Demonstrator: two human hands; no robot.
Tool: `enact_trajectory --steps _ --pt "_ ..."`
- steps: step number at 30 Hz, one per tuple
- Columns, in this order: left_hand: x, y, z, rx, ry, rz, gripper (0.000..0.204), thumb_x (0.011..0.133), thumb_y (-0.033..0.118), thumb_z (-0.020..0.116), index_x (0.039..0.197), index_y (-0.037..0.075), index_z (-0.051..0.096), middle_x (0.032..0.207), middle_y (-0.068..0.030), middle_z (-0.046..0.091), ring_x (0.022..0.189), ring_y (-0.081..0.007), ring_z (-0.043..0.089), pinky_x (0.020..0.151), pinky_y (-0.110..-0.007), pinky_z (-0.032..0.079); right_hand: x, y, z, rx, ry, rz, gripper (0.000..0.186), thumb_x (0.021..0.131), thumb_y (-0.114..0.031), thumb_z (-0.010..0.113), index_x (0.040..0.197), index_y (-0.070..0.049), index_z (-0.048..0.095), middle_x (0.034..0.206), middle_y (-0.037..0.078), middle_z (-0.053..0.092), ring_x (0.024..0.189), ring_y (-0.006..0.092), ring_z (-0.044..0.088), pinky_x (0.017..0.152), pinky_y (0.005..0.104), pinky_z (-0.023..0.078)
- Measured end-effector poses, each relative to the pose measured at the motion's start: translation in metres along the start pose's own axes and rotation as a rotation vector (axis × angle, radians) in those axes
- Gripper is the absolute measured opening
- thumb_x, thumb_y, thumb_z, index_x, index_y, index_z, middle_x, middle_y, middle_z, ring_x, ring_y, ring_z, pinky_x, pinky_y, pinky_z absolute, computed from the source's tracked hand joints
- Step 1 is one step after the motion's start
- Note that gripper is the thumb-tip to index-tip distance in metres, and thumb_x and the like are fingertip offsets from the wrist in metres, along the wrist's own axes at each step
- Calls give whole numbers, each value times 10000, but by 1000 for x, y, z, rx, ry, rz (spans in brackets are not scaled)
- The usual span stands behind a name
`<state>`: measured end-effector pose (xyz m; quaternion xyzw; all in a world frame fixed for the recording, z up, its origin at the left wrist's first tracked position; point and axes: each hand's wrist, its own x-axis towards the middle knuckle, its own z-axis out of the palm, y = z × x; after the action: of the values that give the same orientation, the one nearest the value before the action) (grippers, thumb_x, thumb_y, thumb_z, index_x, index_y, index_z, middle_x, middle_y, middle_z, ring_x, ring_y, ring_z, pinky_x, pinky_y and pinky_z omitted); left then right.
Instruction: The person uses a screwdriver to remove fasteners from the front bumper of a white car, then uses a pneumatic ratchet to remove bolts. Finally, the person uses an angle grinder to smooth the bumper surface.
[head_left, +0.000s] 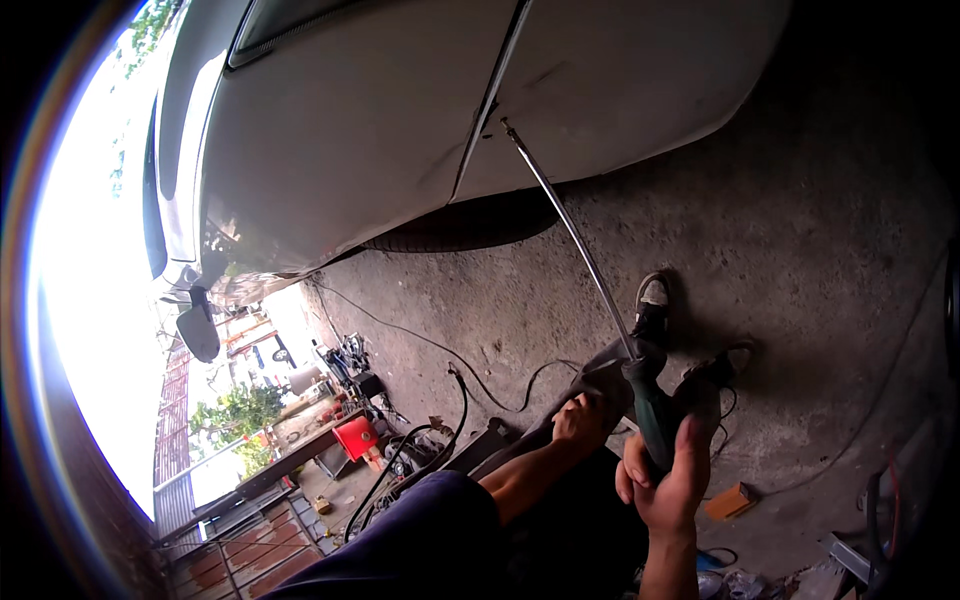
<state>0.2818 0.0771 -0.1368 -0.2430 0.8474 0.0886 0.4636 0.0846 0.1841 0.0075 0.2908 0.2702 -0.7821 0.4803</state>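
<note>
My right hand (667, 478) is closed around the dark green handle of a long-shafted tool (575, 235), its thumb lying along the handle. The bright metal shaft slants up and left to a light-coloured car body panel (630, 80). The shaft's small brownish tip is at or very near the panel, just right of a body seam (483, 110); contact cannot be made out. Dark marks show on the paint around there. My left hand (580, 424) rests against my bent leg with curled fingers, and whatever lies under them is hidden.
Below the panel a tyre (470, 225) shows partly. A dark cable (470, 365) crosses the concrete floor (780, 250). An orange box (730, 502) lies right of my right hand. At the left are a red object (355, 437), hoses and tools; a side mirror (198, 328) juts from the car.
</note>
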Motion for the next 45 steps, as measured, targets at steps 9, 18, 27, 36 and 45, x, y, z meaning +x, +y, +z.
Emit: enact_trajectory --steps 9,18,27,36,45 --pt "-1 0 0 6 -53 -48 463 832 396 514 1169 79 495 1045 -208 530 908 -376 581 570 -568 500 -6 -1 14 -129 209 -254 395 950 -359 395 937 16 521 555 32 436 398 84 356 341 207 324" --pt "-4 6 -11 22 -113 -48 422 814 309 519 1160 69 491 1022 -200 533 904 -375 585 574 -560 503 4 13 0 -587 195 -545 386 933 -247 474 1196 32 428 878 118 521 595 138 502 523 245 433" --pt "-1 9 -17 105 -63 -28 446 809 350 526 1146 59 497 1020 -214 545 900 -384 593 595 -531 518 12 2 -2 218 -59 -20 392 925 -352 475 1029 25 489 729 77 520 506 80 426 397 219 364" --pt "-3 13 -46 -16 -60 -5 452 818 378 522 1125 47 501 1007 -233 546 888 -395 588 652 -530 511 -1 14 13 -617 311 -627 377 897 -215 524 1161 52 488 860 120 553 629 142 535 546 246 464" --pt "4 -2 -8 -34 42 30 451 796 384 548 1109 61 523 1016 -196 541 898 -353 592 616 -483 517 10 16 -2 -647 188 -760 412 906 -270 542 1183 15 434 985 105 495 793 136 519 597 262 497"
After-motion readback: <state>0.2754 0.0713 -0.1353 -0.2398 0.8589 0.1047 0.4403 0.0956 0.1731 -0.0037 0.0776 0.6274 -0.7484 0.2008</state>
